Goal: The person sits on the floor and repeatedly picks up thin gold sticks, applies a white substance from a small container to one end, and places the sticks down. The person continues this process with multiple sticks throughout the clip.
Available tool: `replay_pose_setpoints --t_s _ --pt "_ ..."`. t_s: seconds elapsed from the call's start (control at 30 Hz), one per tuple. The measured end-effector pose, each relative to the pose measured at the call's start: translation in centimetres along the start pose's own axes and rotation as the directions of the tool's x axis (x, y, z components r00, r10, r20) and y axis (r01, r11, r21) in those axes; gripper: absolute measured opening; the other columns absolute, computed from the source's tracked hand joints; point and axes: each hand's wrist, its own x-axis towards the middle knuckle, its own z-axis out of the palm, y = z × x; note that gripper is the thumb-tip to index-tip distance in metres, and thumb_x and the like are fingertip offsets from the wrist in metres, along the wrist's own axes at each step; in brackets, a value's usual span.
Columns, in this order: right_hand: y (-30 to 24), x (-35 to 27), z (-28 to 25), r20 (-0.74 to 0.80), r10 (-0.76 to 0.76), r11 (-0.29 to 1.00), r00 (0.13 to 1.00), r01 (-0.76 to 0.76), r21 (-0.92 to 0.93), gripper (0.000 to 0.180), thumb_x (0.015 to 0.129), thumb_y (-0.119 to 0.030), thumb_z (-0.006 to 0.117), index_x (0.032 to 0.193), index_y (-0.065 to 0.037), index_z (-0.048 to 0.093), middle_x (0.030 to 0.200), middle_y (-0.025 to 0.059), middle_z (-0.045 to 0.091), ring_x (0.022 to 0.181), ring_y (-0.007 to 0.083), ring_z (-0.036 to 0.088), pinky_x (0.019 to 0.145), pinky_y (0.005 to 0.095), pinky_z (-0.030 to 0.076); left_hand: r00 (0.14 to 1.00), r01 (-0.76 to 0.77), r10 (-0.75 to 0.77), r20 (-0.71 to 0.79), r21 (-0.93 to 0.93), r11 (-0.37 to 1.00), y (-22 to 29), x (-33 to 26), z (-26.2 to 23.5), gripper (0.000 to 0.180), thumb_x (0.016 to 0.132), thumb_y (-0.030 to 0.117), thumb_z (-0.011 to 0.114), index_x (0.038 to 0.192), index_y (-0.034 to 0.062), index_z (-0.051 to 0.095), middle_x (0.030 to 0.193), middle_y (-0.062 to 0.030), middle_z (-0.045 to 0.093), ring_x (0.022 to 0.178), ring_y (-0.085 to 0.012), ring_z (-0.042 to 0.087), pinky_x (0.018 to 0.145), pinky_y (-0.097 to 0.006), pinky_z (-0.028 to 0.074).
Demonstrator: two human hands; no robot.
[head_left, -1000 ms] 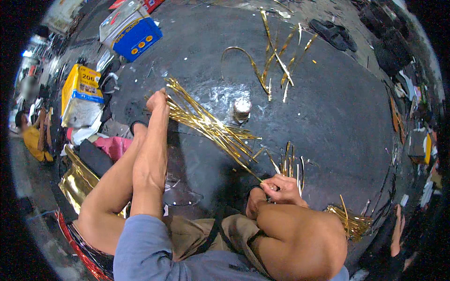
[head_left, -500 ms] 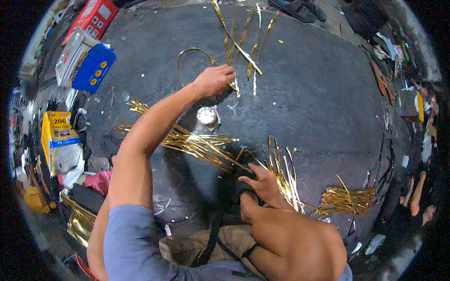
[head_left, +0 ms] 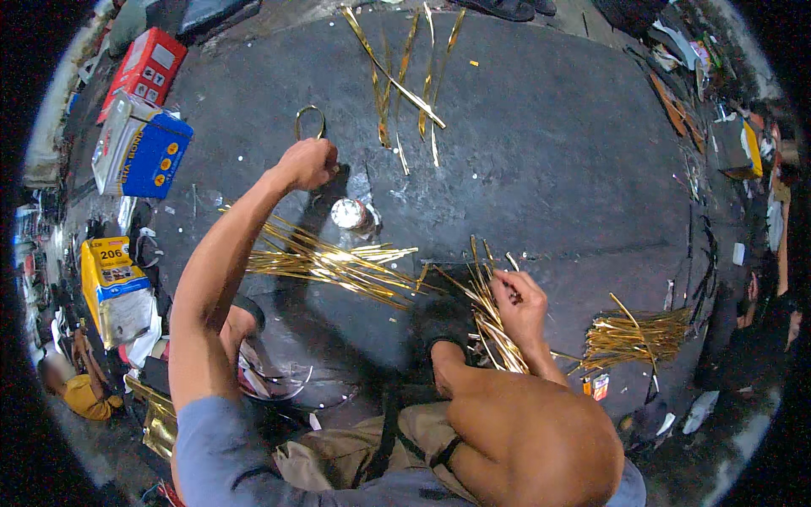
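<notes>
A small round tin sits near the middle of the floor, with a heap of foil strips just in front of it and loose strips behind it toward the far edge. Another strip bundle lies toward the right edge. Along the left edge, three cartons lie one in front of the other.

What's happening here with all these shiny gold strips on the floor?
A person sits on a dark floor among gold foil strips. The left hand reaches out to a curled gold strip; the right hand pinches a bundle of strips. More strips lie in a loose pile near a small shiny tin.
</notes>
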Motion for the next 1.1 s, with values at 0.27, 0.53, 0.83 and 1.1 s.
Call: replay_pose_setpoints --t_s 0.27,0.53,0.83,1.1 --pt "-14.3 9.3 -1.4 -0.212 -0.492 0.841 0.844 0.524 0.137 0.043 0.082 -0.009 0.08 0.123 -0.003 0.069 0.113 0.0136 0.072 0.105 0.0287 0.071 0.093 0.0377 0.054 0.666 -0.564 -0.031 -0.746 -0.53 0.632 20.3 -8.6 -10.8 0.012 0.095 0.01 0.07 0.102 0.0001 0.072 0.089 -0.0035 0.073 0.081 -0.0096 0.067 0.074 -0.027 0.055" --pt "-16.1 7.8 -5.6 -0.234 -0.464 0.826 0.854 0.513 0.234 0.028 0.075 0.0 0.082 0.102 -0.004 0.077 0.094 0.0101 0.074 0.085 0.0225 0.073 0.075 0.0327 0.057 0.593 -0.636 -0.464 -0.658 -0.736 0.231 30.0 -11.0 -6.1 0.009 0.087 -0.003 0.075 0.094 0.0011 0.071 0.084 0.0004 0.068 0.073 -0.0041 0.06 0.063 -0.018 0.047" --pt "-10.6 1.5 2.2 -0.182 -0.43 0.822 0.884 0.467 0.326 0.019 0.085 -0.015 0.077 0.1 -0.004 0.075 0.085 0.0118 0.066 0.078 0.0287 0.069 0.068 0.0402 0.056 0.735 -0.385 -0.647 -0.203 -0.91 -0.152 27.1 -13.9 3.9 0.014 0.092 -0.001 0.069 0.105 0.0014 0.067 0.09 -0.0037 0.068 0.075 -0.0087 0.059 0.068 -0.024 0.048" --pt "-10.2 0.7 4.0 -0.278 -0.625 0.746 0.73 0.663 0.063 0.011 0.087 -0.012 0.072 0.087 -0.002 0.067 0.079 0.007 0.058 0.068 0.0248 0.065 0.06 0.0385 0.056 0.862 -0.195 -0.498 0.089 -0.85 -0.49 23.7 -15.8 7.0 0.024 0.101 0.025 0.067 0.117 0.0075 0.068 0.103 -0.0023 0.07 0.096 -0.0119 0.065 0.087 -0.029 0.054"
